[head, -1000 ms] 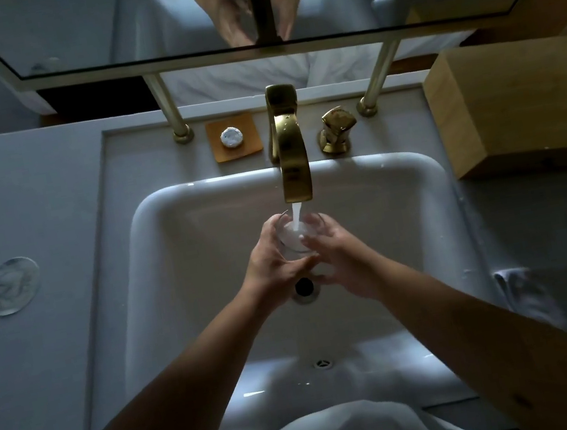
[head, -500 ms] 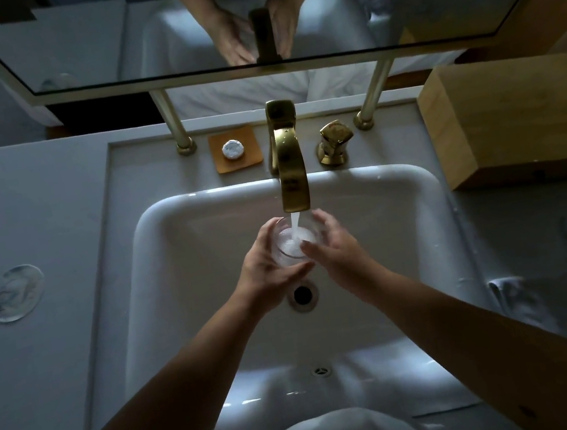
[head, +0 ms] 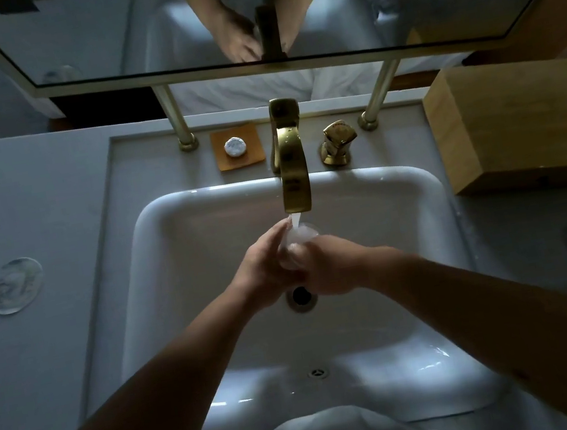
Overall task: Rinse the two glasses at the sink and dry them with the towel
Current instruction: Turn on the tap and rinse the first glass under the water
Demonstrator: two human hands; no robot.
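**First glass under the tap, drying still ahead**

Dim vanity, white sink (head: 172, 233). Your left hand (head: 265, 274) and right hand (head: 335, 266) both clasp one glass (head: 299, 238) beneath the running faucet (head: 293, 172). The second glass (head: 14, 285) waits on the left counter; a towel isn't clearly visible, so rinsing and drying both remain.

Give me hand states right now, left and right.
Left hand: closed around the glass, under the faucet stream.
Right hand: closed on the same glass from the other side.
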